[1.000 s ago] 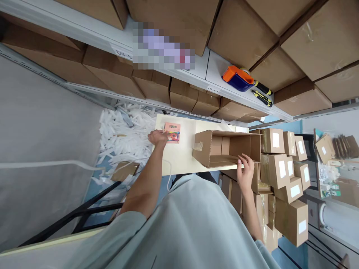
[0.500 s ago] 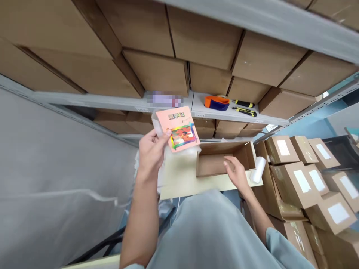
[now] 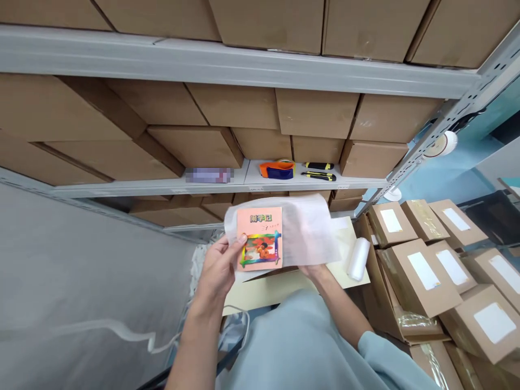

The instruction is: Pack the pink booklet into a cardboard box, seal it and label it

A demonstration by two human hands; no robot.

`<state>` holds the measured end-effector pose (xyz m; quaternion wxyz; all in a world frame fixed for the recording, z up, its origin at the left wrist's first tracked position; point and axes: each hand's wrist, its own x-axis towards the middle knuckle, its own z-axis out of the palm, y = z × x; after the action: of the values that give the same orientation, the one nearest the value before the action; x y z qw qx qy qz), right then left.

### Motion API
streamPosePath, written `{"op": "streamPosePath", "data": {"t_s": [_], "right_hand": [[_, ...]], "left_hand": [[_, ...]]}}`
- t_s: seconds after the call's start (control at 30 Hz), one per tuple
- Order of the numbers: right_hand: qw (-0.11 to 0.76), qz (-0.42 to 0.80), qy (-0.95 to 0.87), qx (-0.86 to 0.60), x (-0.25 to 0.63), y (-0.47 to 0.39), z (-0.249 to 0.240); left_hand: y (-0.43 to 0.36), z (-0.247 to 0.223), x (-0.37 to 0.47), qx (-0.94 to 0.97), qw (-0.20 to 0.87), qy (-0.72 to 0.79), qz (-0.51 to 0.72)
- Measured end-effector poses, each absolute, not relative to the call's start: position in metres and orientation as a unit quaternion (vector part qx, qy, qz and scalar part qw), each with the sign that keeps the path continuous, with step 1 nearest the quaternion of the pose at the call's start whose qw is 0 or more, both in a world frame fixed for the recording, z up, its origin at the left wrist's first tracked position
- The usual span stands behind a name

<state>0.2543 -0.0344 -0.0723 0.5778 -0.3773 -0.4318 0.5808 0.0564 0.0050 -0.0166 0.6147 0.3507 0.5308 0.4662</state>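
Note:
In my left hand (image 3: 219,265) is a pink booklet (image 3: 260,222) with a colourful framed picture on its cover; the thumb presses on the booklet's left edge. Behind the booklet a thin white packing sheet (image 3: 311,230) spreads out to the right, gripped together with it at the left. My right hand (image 3: 312,270) is under the sheet's lower right part, its fingers hidden by it. Below the sheet, only a strip of the open cardboard box shows on the pale yellow tabletop (image 3: 264,292).
A white roll (image 3: 359,259) lies at the table's right end. Taped cartons (image 3: 424,271) with white labels are stacked to the right. On the shelf ahead are an orange-and-blue tape dispenser (image 3: 277,170) and box cutters (image 3: 319,176), with cardboard boxes (image 3: 317,114) above.
The white sheet has opened out to the right behind the booklet. My right hand has moved from the cardboard box to beneath the sheet. The view has tilted up.

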Motion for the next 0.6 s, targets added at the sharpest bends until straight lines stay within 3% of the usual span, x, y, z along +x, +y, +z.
{"op": "streamPosePath", "data": {"t_s": [0.17, 0.37, 0.6], "right_hand": [[0.605, 0.579, -0.365, -0.407, 0.279, -0.038, -0.076], [0.522, 0.407, -0.526, -0.533, 0.284, -0.052, -0.079], [0.481, 0.375, -0.548, -0.573, 0.286, -0.057, -0.093]], "left_hand": [[-0.006, -0.050, 0.090, 0.338, 0.595, 0.557, 0.470], [-0.024, -0.064, 0.122, 0.430, 0.530, 0.541, 0.491], [-0.024, -0.075, 0.120, 0.481, 0.478, 0.563, 0.472]]}}
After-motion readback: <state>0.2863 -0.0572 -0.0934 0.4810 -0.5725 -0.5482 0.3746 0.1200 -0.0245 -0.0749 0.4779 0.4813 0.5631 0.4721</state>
